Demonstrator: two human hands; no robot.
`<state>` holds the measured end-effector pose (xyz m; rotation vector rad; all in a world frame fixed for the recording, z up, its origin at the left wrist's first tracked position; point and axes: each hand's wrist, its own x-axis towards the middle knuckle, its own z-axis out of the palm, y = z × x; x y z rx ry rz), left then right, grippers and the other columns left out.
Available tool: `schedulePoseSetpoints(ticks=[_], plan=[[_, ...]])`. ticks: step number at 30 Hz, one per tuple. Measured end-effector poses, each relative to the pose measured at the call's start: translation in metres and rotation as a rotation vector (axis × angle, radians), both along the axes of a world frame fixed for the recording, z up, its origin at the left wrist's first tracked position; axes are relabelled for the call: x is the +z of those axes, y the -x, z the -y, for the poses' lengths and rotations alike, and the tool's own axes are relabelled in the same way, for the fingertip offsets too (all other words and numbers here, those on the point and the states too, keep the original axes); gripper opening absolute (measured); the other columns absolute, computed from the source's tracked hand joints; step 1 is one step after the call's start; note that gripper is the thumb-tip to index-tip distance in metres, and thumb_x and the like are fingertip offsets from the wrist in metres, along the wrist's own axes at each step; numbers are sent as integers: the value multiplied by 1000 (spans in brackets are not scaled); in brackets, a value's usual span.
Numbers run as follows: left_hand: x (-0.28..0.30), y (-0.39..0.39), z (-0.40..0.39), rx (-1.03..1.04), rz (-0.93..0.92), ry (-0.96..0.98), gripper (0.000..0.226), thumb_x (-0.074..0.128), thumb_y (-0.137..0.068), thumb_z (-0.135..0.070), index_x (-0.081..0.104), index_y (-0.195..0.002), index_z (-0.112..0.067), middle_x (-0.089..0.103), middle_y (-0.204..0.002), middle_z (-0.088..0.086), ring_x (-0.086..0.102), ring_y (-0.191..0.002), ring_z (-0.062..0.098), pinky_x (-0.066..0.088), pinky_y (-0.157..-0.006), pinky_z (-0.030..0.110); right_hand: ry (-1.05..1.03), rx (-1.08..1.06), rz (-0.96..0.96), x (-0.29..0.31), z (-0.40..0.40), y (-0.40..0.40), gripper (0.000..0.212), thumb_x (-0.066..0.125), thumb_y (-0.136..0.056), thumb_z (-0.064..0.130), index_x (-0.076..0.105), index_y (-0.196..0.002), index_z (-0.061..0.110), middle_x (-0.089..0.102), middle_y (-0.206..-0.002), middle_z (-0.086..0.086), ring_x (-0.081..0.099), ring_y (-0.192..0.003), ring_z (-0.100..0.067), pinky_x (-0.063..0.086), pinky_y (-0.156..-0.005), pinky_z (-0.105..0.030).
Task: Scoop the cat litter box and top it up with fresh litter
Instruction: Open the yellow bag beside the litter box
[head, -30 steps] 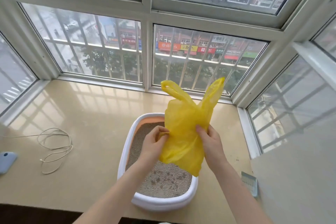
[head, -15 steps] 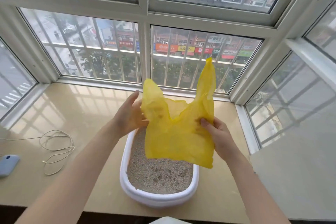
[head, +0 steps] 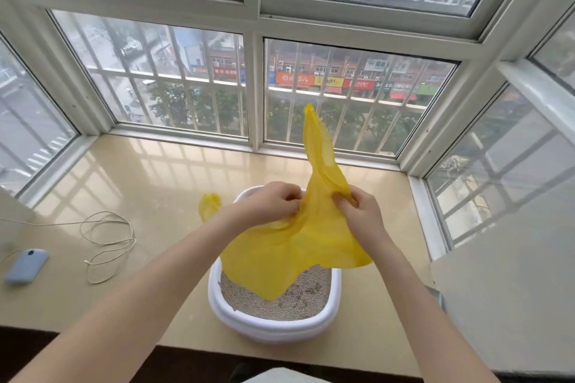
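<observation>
Both hands up over the far half of the litter box (head: 273, 325), working a yellow plastic bag (head: 292, 252). Left hand (head: 273, 204) has fingers curled, pinching the bag's film near its top edge; right hand (head: 357, 211) does the same just beside it, thumb and fingers bunched on the plastic. The two hands are close together, nearly knuckle to knuckle, with the bag gathered between them. One bag handle (head: 317, 146) sticks up above the right hand, against the window; the other handle (head: 210, 205) droops out to the left, past the left wrist. The bag's body hangs below both hands and drapes over the middle of the box, hiding most of the far part. The white box sits on the beige sill (head: 149, 183), straight below the hands, near edge toward the person. Grey-beige litter (head: 298, 301) shows in the near part of the tray, with a few darker specks; can't tell what they are. Off to the left on the sill, well apart from the box: a loose coil of white cable (head: 105, 239) and a small pale blue device (head: 26, 264).
</observation>
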<state>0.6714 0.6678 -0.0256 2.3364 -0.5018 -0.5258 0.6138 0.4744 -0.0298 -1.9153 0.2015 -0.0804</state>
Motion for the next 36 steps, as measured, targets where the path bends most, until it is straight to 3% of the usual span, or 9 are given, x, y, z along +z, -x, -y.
schedulePoseSetpoints(ticks=[4, 9, 13, 16, 20, 23, 27, 32, 36], plan=[[-23, 15, 5, 364, -86, 188, 22, 43, -95, -29, 54, -78, -21, 65, -75, -1, 64, -70, 20, 55, -70, 41, 521, -262, 165, -12, -13, 12, 37, 68, -84, 36, 53, -110, 13, 47, -105, -4, 44, -93, -18, 38, -81, -26], [-10, 39, 28, 518, -230, 552, 25, 40, -98, -7, 58, -81, -10, 56, -68, -4, 51, -63, 7, 41, -50, 11, 109, -21, -136, -24, -45, 23, 32, 66, -85, 40, 58, -87, 9, 57, -81, 0, 54, -72, -15, 35, -56, -16], [-24, 49, 13, 716, -423, 783, 30, 44, -93, -4, 51, -66, -14, 50, -55, -4, 49, -59, 18, 44, -52, 25, 12, -112, -40, -34, -44, 23, 25, 61, -90, 18, 57, -67, 8, 59, -75, -4, 50, -61, -12, 37, -57, -19], [-28, 59, -13, 677, -580, 892, 11, 69, -76, -26, 58, -75, -24, 54, -57, -6, 52, -50, 8, 45, -48, 17, -405, -275, -150, -32, -29, 19, 17, 58, -91, 6, 66, -76, 7, 66, -74, -9, 58, -64, -18, 47, -60, -28], [-29, 45, -36, 657, -875, 1305, 16, 75, -67, -8, 60, -72, -8, 46, -51, 0, 45, -43, 13, 43, -45, 20, -1004, -362, -352, -17, -6, 12, 24, 41, -98, 1, 60, -84, -4, 66, -66, -13, 64, -52, -15, 54, -49, -23], [-31, 42, -48, 570, -785, 1151, 30, 65, -61, 0, 66, -87, -13, 62, -69, 4, 58, -57, 16, 50, -52, 23, -1154, -347, -411, -2, 2, 13, 32, 34, -102, 6, 53, -77, 0, 61, -46, -5, 55, -34, -7, 45, -36, -17], [-27, 39, -50, 828, -539, 877, 6, 61, -81, -6, 60, -81, -11, 64, -53, -1, 59, -49, 17, 43, -39, 17, -903, -188, -564, 1, 6, 20, 34, 35, -99, 5, 54, -71, 5, 57, -42, -2, 53, -32, -7, 42, -33, -16], [-21, 27, -64, 960, -769, 1043, 30, 37, -99, -16, 61, -82, -10, 69, -60, 4, 67, -50, 17, 53, -42, 25, -535, -21, -778, -13, 10, 23, 17, 51, -92, 20, 67, -91, 14, 72, -73, -2, 68, -60, -16, 54, -60, -27], [-39, 31, -73, 934, -927, 1028, 30, 43, -94, -20, 64, -106, -3, 71, -93, 12, 71, -73, 24, 59, -58, 32, -874, -118, -684, -14, 12, 20, 21, 58, -84, 24, 68, -98, 12, 70, -81, -8, 67, -70, -24, 54, -70, -34]])
